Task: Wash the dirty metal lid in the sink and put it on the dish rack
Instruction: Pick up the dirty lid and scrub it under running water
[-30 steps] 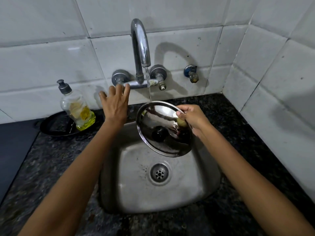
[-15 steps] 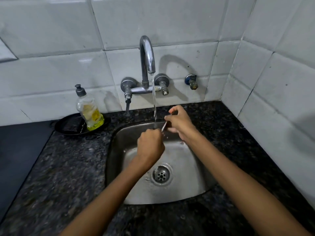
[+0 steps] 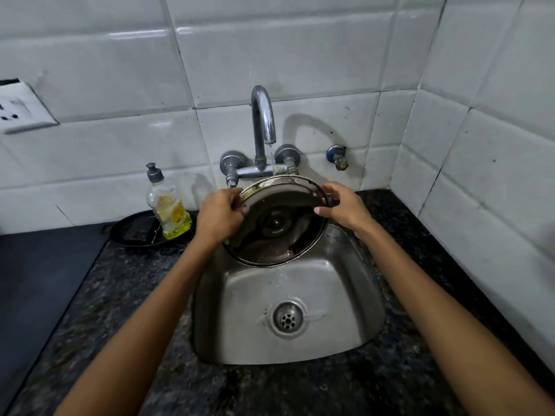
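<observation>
A person's left hand (image 3: 220, 216) and right hand (image 3: 342, 207) each pinch opposite edges of a round metal lid (image 3: 277, 223), fingers curled over the rim and thumbs on its near face, holding it tilted with its underside toward the camera, above the back of a steel sink (image 3: 345, 310). A thin stream from the tap (image 3: 263, 121) falls on the lid's upper edge. The lid sits squarely between the hands, neither nearer than the other, so a turn under the water would likely be shared by both. A soap bottle (image 3: 168, 208) stands on a dark tray (image 3: 135, 232) well to the left. No dish rack is in view.
</observation>
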The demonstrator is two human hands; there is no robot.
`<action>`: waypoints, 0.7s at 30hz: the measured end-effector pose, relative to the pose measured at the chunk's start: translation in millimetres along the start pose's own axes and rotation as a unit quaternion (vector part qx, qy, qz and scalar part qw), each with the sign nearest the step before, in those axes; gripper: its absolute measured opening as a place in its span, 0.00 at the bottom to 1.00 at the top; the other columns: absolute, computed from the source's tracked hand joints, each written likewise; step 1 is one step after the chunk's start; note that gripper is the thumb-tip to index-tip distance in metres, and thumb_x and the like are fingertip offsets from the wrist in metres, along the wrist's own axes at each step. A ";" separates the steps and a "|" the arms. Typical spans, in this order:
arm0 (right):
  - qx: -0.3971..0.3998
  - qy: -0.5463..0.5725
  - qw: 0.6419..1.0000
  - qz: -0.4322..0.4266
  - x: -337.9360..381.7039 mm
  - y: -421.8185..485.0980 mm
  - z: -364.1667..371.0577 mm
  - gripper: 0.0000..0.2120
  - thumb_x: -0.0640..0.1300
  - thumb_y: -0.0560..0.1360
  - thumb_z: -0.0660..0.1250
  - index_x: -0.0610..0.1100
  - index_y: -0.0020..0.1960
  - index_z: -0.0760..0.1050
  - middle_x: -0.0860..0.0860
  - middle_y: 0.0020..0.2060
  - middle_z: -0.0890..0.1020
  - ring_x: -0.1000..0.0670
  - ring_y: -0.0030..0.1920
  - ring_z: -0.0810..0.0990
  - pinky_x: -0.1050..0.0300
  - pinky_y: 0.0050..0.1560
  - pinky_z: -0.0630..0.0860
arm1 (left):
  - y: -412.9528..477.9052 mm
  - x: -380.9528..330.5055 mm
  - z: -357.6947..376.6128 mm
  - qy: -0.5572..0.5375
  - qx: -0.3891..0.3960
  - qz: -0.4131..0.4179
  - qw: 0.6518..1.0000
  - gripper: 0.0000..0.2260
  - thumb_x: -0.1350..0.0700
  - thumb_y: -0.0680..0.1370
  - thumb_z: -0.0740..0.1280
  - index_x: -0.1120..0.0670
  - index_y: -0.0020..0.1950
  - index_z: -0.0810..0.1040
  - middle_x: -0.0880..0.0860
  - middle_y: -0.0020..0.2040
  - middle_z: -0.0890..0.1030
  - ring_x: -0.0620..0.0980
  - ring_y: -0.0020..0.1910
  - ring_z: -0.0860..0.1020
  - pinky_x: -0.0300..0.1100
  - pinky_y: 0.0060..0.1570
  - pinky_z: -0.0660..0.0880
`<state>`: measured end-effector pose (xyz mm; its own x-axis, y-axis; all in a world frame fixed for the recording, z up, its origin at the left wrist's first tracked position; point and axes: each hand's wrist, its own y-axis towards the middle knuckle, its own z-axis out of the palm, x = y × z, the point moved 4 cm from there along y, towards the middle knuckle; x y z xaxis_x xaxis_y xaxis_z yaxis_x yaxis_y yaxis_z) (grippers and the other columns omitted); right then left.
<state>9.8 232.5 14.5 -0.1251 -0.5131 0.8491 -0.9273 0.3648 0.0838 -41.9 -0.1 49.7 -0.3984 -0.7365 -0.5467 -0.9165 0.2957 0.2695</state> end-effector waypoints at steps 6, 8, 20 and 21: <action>0.000 0.153 0.988 -0.026 7.6 1.7 -2.6 0.09 0.32 0.70 0.68 0.35 0.50 0.77 0.51 0.37 0.80 0.53 0.39 0.78 0.58 0.48 0.75 | 5.3 -12.1 -27.9 -0.033 -0.019 0.026 0.999 0.06 0.60 0.71 0.69 0.58 0.46 0.79 0.56 0.39 0.80 0.59 0.46 0.79 0.44 0.44 0.70; -0.021 0.174 0.984 -0.038 14.1 1.5 -5.8 0.08 0.32 0.70 0.67 0.38 0.49 0.78 0.51 0.36 0.80 0.55 0.38 0.78 0.64 0.45 0.75 | 6.8 -14.8 -34.3 -0.037 -0.028 0.031 0.998 0.05 0.60 0.71 0.69 0.57 0.45 0.79 0.57 0.40 0.82 0.60 0.46 0.79 0.46 0.46 0.72; -0.068 0.187 0.977 -0.083 39.9 -0.3 -23.4 0.09 0.31 0.70 0.66 0.37 0.50 0.78 0.53 0.34 0.79 0.64 0.32 0.78 0.74 0.40 0.74 | 8.1 -30.4 -53.1 -0.047 -0.069 0.063 0.995 0.10 0.60 0.70 0.69 0.54 0.51 0.81 0.54 0.41 0.82 0.56 0.47 0.80 0.46 0.48 0.73; -0.069 0.184 0.977 -0.083 40.3 -0.3 -24.5 0.09 0.31 0.70 0.66 0.38 0.49 0.78 0.53 0.34 0.79 0.64 0.32 0.78 0.74 0.40 0.74 | 7.6 -31.8 -53.3 -0.047 -0.070 0.064 0.994 0.09 0.60 0.71 0.69 0.54 0.50 0.81 0.53 0.40 0.81 0.56 0.46 0.80 0.46 0.48 0.73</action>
<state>13.7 230.8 61.5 0.1828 -0.2688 0.9457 -0.8639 0.4152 0.2850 -34.2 -6.9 111.4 -0.5189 -0.6368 -0.5703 -0.8467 0.2913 0.4452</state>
